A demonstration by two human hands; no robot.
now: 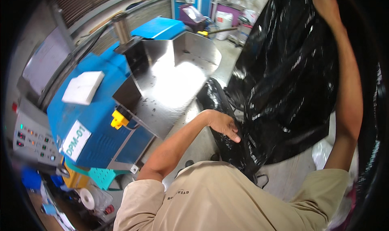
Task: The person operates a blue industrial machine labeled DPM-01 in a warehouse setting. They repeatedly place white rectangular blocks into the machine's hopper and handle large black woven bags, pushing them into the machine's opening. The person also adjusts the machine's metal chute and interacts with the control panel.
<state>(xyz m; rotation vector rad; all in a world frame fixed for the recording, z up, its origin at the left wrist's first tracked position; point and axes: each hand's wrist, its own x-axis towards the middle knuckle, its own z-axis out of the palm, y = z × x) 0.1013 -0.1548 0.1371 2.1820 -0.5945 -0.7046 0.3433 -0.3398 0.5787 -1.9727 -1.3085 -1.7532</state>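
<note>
Big black plastic bag fills the right side of the view, held up in the air over the floor, beside the steel chute. It hangs in soft folds, glossy and crinkled, so judged thin, limp and slippery; lower part looks bunched and fuller, so probably some weight sits low, contents hidden. Best hold judged at the top rim, with film gathered into the fist, plus a second hold at the bunched lower side; flat palms would likely slide.

Blue machine takes up the left half, with a shiny steel chute sloping toward the bag. A white foam block lies on the machine's top near its left edge; a yellow knob sits at the front corner under the chute. Grey control panel with small lights at far left.

Right hand is raised high, grip closed on the bag's top edge. Left hand is low, at the bag's left side, fingers curled against the film; whether it pinches the film or only presses, cannot tell.
</note>
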